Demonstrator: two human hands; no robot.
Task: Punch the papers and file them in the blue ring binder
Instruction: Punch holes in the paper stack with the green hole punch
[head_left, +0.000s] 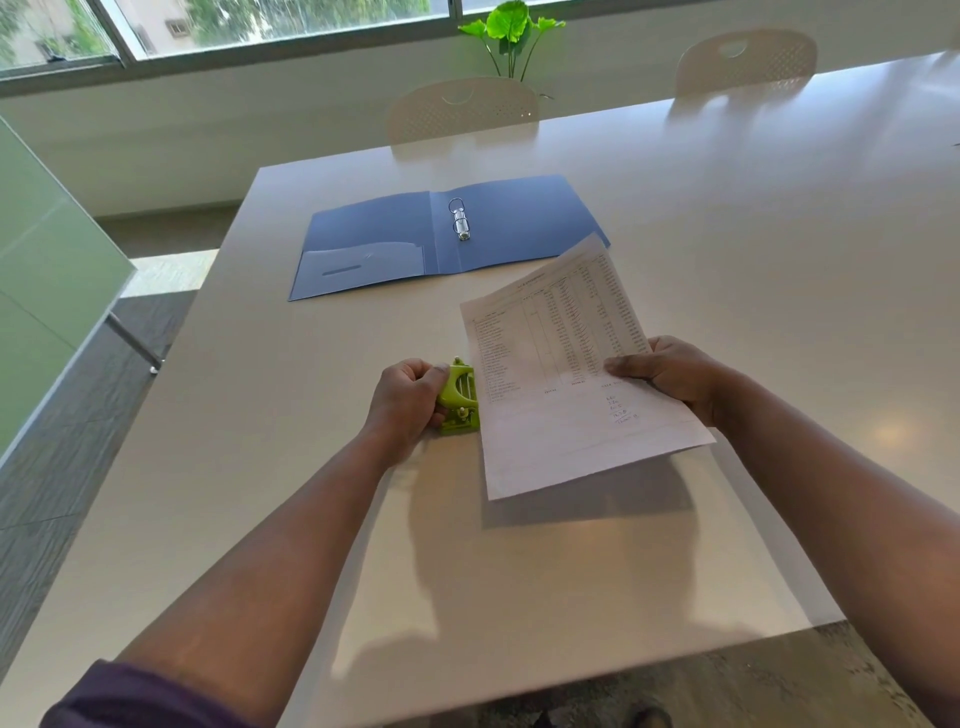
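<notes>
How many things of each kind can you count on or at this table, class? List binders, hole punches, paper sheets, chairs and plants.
Blue ring binders: 1, lying open
Green hole punches: 1, in the left hand
Paper sheets: 1 visible, held in the right hand; any beneath cannot be told
Chairs: 2
Plants: 1
Total: 6

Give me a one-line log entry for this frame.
stage: punching | left hand: on green punch | right hand: holds paper, edge at punch | blue binder: open, rings empty
</notes>
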